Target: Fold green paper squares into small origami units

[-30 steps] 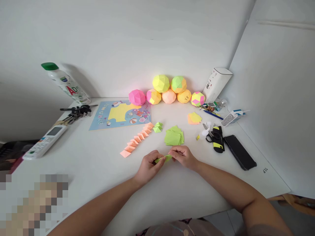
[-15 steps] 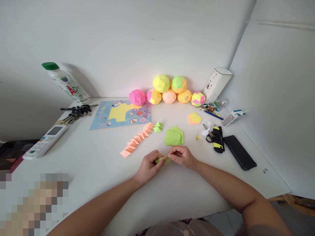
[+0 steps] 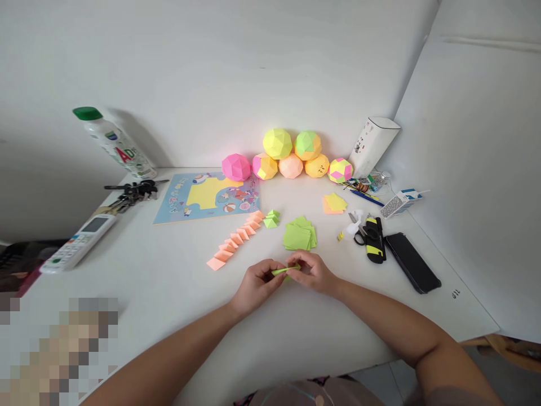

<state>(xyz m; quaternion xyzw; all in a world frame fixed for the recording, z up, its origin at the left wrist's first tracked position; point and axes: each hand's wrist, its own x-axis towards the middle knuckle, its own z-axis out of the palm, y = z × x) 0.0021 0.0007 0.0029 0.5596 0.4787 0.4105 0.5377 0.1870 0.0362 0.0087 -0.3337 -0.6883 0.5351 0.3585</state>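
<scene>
Between both hands, low over the near middle of the white counter (image 3: 169,287), a folded green paper piece (image 3: 286,270) is lying with its long axis running left to right, rising slightly toward the right; left hand (image 3: 257,285) is pinching its left end, right hand (image 3: 313,274) is closing fingertips over its right end, both equally near. Paper is looking thin, matte, creased into a narrow strip. Just beyond the hands a loose stack of green squares (image 3: 298,235) is sitting flat; further left, a row of orange folded units (image 3: 235,241) is running diagonally, overlapping
</scene>
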